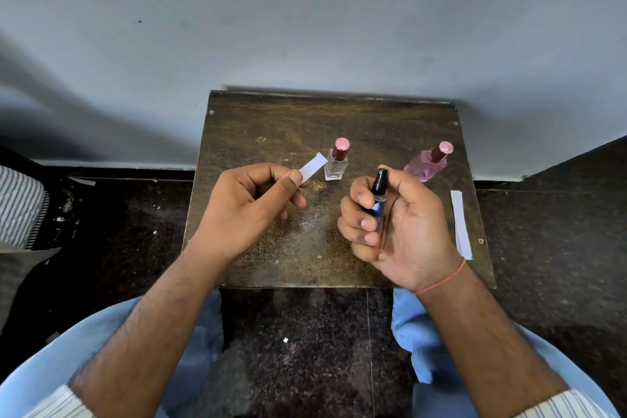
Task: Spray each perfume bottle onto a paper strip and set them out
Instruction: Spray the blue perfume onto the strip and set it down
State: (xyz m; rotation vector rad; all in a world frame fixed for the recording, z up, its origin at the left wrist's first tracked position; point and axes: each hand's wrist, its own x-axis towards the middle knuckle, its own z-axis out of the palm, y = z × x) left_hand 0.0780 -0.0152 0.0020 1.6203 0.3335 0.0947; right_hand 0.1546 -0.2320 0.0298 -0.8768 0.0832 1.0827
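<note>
Three perfume bottles were in play, and the one that mattered was the slim dark-blue glass vial with a black spray head (379, 195), held upright in the right hand (400, 231), fingers wrapped round its body and the forefinger curled over beside the nozzle. To its left, across a small gap above the table, the left hand (249, 205) pinched a short white paper strip (312, 168) between thumb and forefinger, the strip's long axis slanting up and away to the right, its free end poking toward the bottles. From where the nozzle sat, the strip lay to the left and a little farther off; I judged the spray would need the head turned that way, or the paper brought in front of it. Behind the strip stood a clear square glass bottle with a reddish-pink cap (337, 161), nearly touching the paper's tip in this view, and farther right a pink-liquid bottle with a pink cap (428, 163). Spare long white paper strips (460, 224) lay along the right edge of the worn dark wooden table (271, 125), nearest the right hand.
</note>
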